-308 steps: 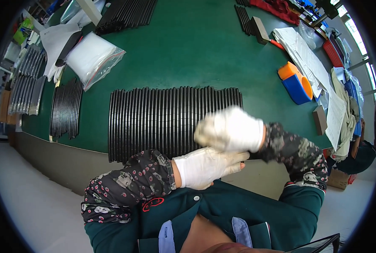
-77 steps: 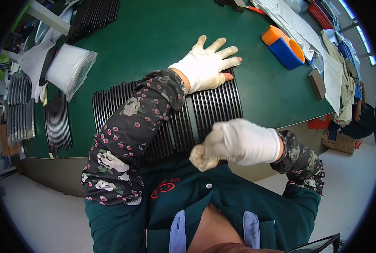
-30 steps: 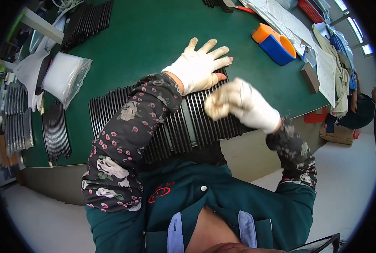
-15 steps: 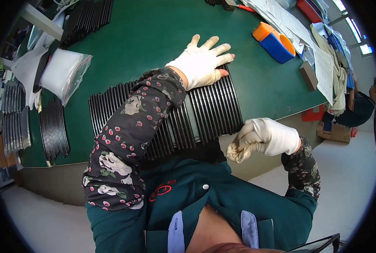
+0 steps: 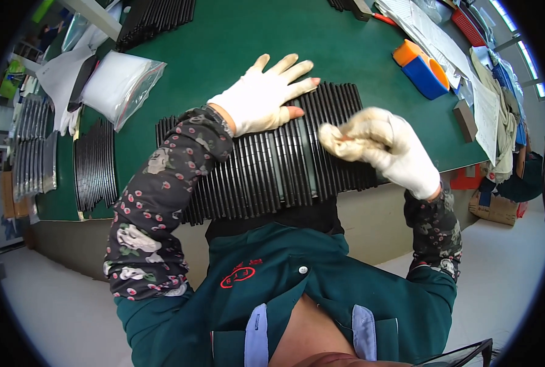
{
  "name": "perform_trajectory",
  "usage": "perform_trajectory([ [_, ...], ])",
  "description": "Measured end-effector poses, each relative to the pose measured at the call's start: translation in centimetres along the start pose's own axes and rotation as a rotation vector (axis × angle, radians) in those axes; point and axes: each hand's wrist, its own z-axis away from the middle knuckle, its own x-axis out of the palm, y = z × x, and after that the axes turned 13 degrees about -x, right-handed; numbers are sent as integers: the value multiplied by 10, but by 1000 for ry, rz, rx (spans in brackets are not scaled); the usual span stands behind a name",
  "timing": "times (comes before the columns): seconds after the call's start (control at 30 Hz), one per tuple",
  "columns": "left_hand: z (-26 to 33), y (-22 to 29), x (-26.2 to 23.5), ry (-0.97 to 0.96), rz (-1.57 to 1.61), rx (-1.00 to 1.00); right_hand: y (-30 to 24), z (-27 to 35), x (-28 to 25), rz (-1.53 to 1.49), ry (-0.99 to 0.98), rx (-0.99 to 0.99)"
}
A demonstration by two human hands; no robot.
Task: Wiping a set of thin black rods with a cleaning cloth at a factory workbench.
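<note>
so, step: wiping the row of black strips (image 5: 272, 168), judged from the cloth over its right part.
left hand (image 5: 261, 96): gloved, fingers spread flat, pressing the strips' far edge.
right hand (image 5: 382, 144): gloved, closed around a wadded cloth (image 5: 339, 133) at the strips.
strips: side by side on the green tabletop (image 5: 235, 37), near its front edge.
next: probably a steady stroke along the strips while the left hand pins them.

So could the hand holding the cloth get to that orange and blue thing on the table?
Probably yes. The right hand hovers over the row of black strips, bunching a cloth, and only bare green table lies between it and the orange and blue block. But the cloth fills its fingers.
</note>
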Motion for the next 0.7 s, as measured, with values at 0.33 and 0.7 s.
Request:
perform_trajectory([
  [0.33, -15, 10, 7, -6, 2, -27, -21, 7, 62, -187, -572, -213],
  [0.7, -16, 12, 8, -3, -5, -31, -18, -8, 65, -193, -545, -222],
])
